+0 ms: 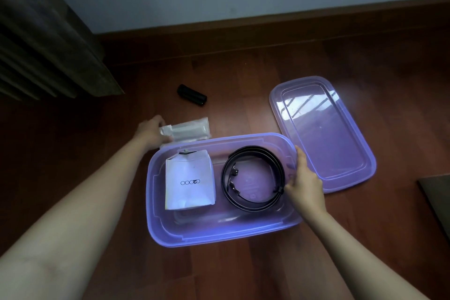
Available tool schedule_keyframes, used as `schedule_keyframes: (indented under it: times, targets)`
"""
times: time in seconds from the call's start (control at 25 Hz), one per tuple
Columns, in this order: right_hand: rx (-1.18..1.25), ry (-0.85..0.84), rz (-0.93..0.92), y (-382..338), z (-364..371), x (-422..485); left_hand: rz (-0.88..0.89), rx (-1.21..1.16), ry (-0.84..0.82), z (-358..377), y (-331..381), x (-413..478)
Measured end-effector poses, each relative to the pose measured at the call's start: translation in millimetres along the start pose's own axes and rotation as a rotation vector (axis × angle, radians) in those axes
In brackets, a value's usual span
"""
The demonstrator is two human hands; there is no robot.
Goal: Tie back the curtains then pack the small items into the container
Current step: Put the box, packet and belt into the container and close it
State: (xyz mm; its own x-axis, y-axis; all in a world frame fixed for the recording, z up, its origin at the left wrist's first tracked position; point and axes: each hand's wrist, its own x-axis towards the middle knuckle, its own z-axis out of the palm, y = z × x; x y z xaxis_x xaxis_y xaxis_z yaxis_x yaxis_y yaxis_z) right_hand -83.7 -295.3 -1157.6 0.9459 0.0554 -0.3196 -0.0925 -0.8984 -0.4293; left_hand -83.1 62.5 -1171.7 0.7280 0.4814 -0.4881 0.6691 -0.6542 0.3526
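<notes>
A purple translucent container (155, 204) sits open on the wooden floor. Inside it lie a white paper pouch (190, 182) on the left and a coiled black belt (253, 178) on the right. My left hand (153, 133) grips the end of a clear plastic packet (187, 129) lying just behind the container's far rim. My right hand (304, 180) rests on the container's right rim, fingers curled over it beside the belt. A small black cylinder (192, 94) lies farther back on the floor.
The container's purple lid (323, 131) lies flat to the right, touching the container. A dark curtain (43, 39) hangs at the far left. A white wall with a brown skirting board runs behind. A dark flat object (438, 197) pokes in at the right edge.
</notes>
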Motion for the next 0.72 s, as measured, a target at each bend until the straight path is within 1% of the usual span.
schedule_keyframes:
  times: [0.08,0.12,0.16,0.2,0.24,0.28,0.32,0.4,0.44,0.48,0.52,0.6,0.64,0.72]
  targets:
    - [0.015,0.006,-0.015,1,2,1,0.058,-0.058,0.106,-7,4,3]
    - [0.017,0.008,-0.024,1,3,2,0.138,-0.057,0.186,-10,8,0]
    - [0.015,0.011,-0.026,2,4,3,0.256,-0.083,0.266,-14,16,-7]
    - [0.009,0.016,-0.025,2,4,4,0.384,-0.156,0.301,-16,24,-15]
    - [0.007,0.021,-0.025,3,4,4,0.52,-0.258,0.272,-18,33,-27]
    - [0.012,0.02,-0.025,3,3,4,0.663,-0.326,0.205,-16,42,-40]
    - [0.023,0.022,-0.032,3,2,3,0.813,-0.324,0.149,-11,49,-54]
    - [0.101,0.04,-0.064,5,2,3,1.119,-0.179,0.14,13,57,-72]
    - [0.161,0.066,-0.088,6,3,3,1.258,-0.051,0.191,28,57,-76]
    - [0.197,0.113,-0.119,7,5,3,1.36,0.113,0.274,43,59,-78]
    - [0.191,0.174,-0.158,6,7,3,1.419,0.268,0.362,56,61,-79]
    - [0.022,0.262,-0.274,4,10,0,1.443,0.473,0.458,72,70,-84]
    - [-0.111,0.273,-0.368,4,12,-2,1.416,0.529,0.47,77,77,-88]
    - [-0.327,0.216,-0.511,3,15,-4,1.341,0.651,0.497,87,88,-96]
